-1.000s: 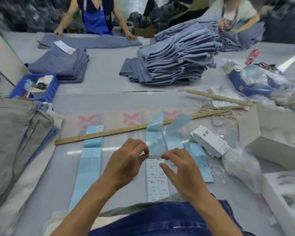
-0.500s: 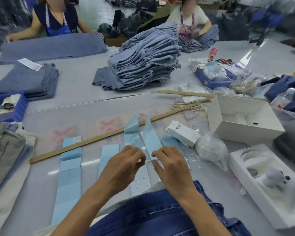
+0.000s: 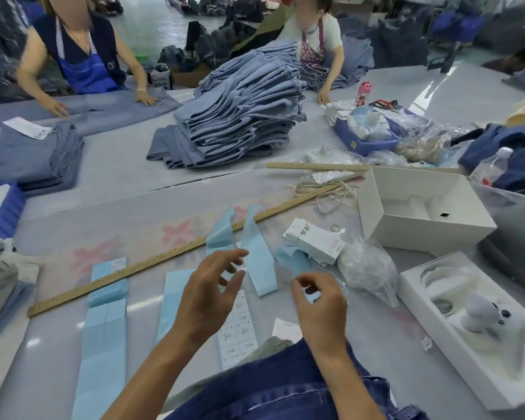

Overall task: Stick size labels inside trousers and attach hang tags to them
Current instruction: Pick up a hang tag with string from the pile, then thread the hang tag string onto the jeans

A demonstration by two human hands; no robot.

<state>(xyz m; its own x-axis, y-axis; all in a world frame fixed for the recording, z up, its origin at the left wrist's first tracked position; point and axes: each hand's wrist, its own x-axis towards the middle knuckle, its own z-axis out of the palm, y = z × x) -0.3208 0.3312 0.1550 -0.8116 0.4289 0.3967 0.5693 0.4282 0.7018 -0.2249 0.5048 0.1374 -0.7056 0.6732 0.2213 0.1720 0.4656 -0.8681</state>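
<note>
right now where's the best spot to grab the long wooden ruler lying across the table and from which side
Take the long wooden ruler near its near-left end, coming down from above. It lies flat and thin on the table, so a pinch across its narrow edges suits it. That end is bare, while the middle has curled blue backing strips against it and the far end runs into the string bundle.

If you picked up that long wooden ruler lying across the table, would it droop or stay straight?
The wooden ruler would probably stay straight: it looks like rigid wood and lies in an even line. It is thin and narrow, so likely light for its length. Lifted by one end it might sag slightly or swing against the curled blue backing strips beside it.
</note>
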